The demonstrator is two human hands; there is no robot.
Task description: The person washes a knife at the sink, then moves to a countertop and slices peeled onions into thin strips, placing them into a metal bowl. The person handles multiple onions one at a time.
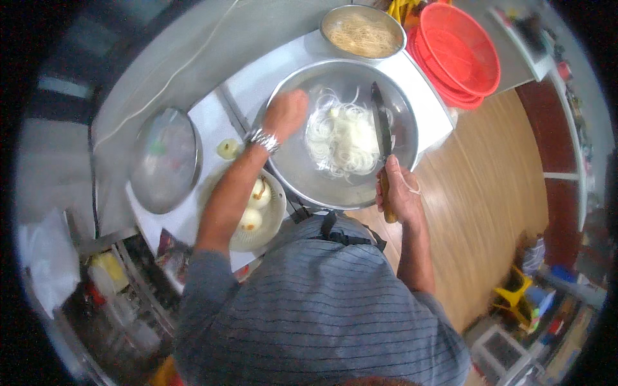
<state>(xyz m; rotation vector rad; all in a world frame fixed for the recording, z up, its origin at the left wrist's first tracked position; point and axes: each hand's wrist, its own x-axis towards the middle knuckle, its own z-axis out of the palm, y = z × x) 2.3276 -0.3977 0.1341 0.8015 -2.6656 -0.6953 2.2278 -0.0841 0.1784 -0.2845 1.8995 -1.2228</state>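
A large metal bowl [299, 178] stands on the white table and holds a heap of thinly sliced white onion rings [347, 135]. My right hand [400, 193] grips the wooden handle of a kitchen knife [383, 125]. Its dark blade reaches over the right side of the bowl, pointing away from me. A pale thin strand hangs at that hand. My left hand [287, 113] is curled at the bowl's left side; its fingertips are hidden, so I cannot tell whether it holds anything. Under my left forearm, peeled onions [252, 218] lie in a pale plastic basket [277, 212].
A pale onion piece [228, 149] lies beside the basket on the white table [429, 96]. A round metal lid or tray [166, 161] leans at the left. Behind the bowl stands a metal basin [364, 31] of thin noodle-like strands. Stacked red plastic baskets [458, 50] are at the back right.
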